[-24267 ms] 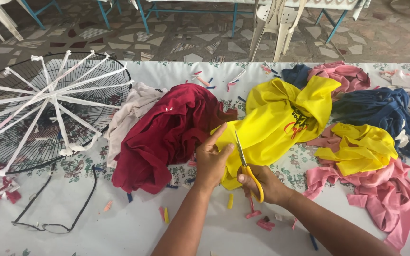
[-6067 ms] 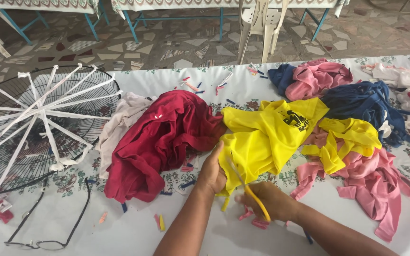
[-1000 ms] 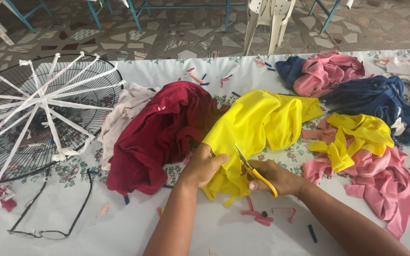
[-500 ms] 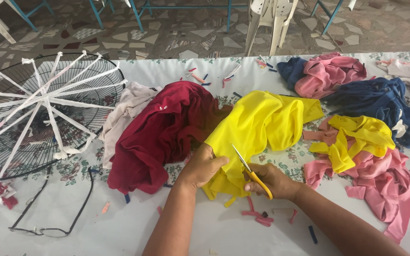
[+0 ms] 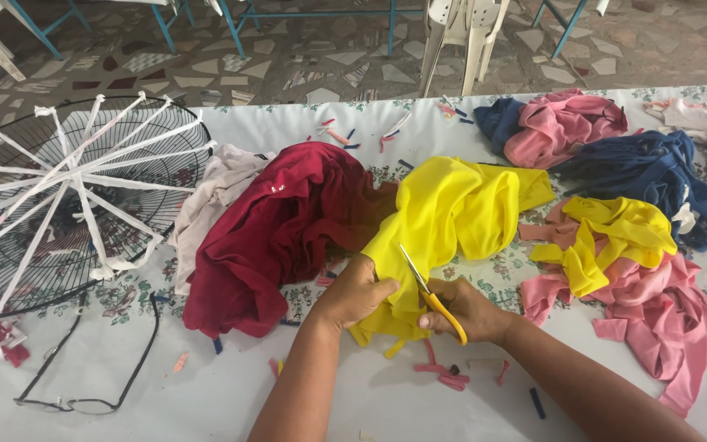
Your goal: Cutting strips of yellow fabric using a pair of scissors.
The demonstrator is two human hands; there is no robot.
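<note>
L hand (image 5: 355, 293) is pinching yellow cloth (image 5: 443, 221) tight near table (image 5: 206, 393) front edge; R hand (image 5: 466, 309) fingers are closed round yellow-handled scissors (image 5: 434, 296), blades parted.

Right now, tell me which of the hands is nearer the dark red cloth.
Left. The left hand grips the yellow cloth right beside the dark red cloth; the right hand, holding the scissors, sits farther off.
</note>
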